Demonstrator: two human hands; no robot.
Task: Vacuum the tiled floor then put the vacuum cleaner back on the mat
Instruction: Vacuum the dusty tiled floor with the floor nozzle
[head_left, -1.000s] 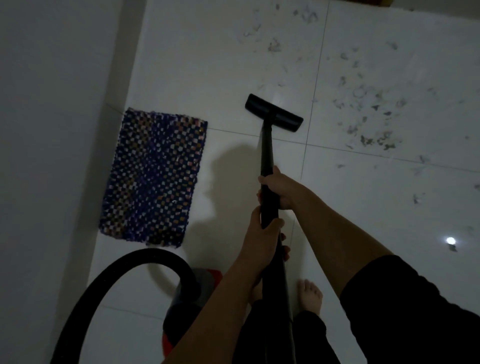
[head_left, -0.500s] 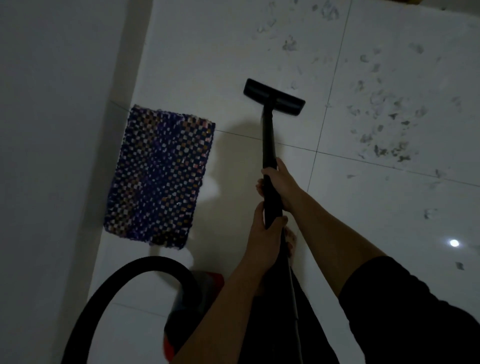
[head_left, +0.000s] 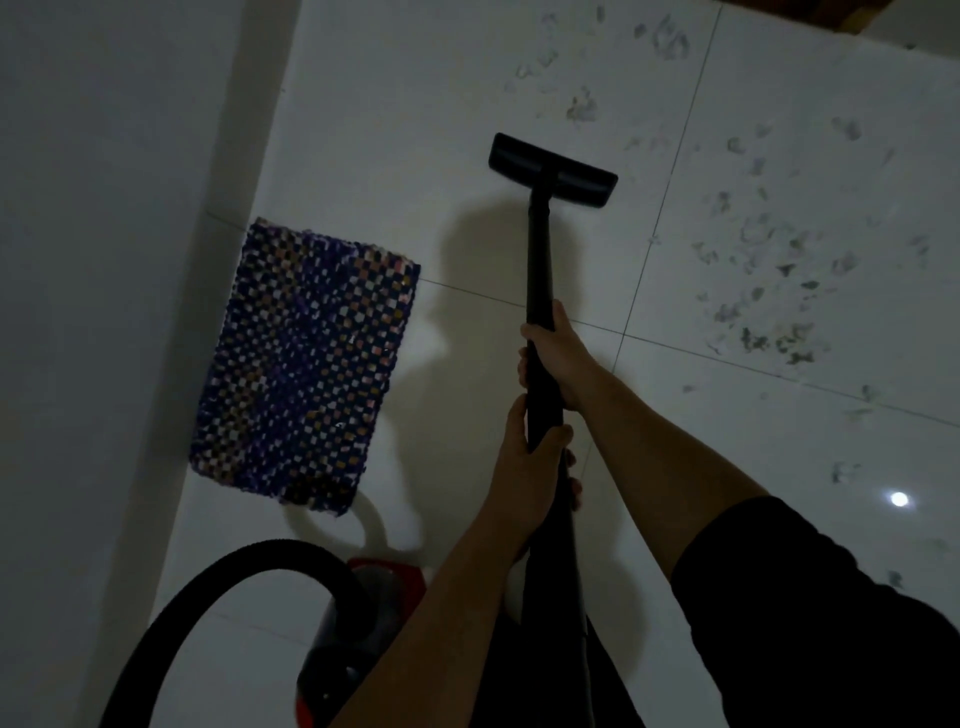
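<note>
A black vacuum wand (head_left: 538, 260) runs away from me to a flat black floor head (head_left: 552, 170) resting on the white tiled floor (head_left: 405, 130). My right hand (head_left: 558, 358) grips the wand higher up, my left hand (head_left: 527, 467) grips it just below. The red and black vacuum body (head_left: 358, 623) sits on the tiles at the lower left, with its black hose (head_left: 218, 577) arching off it. A blue checkered woven mat (head_left: 306, 364) lies by the wall, left of the wand, with nothing on it. Scattered debris (head_left: 769, 291) covers tiles to the right of the head.
A grey wall (head_left: 104, 260) runs along the left side, close to the mat. More scraps (head_left: 582, 109) lie beyond the floor head. A bright light reflection (head_left: 899, 499) shows on the tile at right. A brown edge (head_left: 852, 15) sits at the top right corner.
The floor head has been pushed forward, away from me, across the tile joint. Both hands stayed closed on the wand and my arms stretched out further.
</note>
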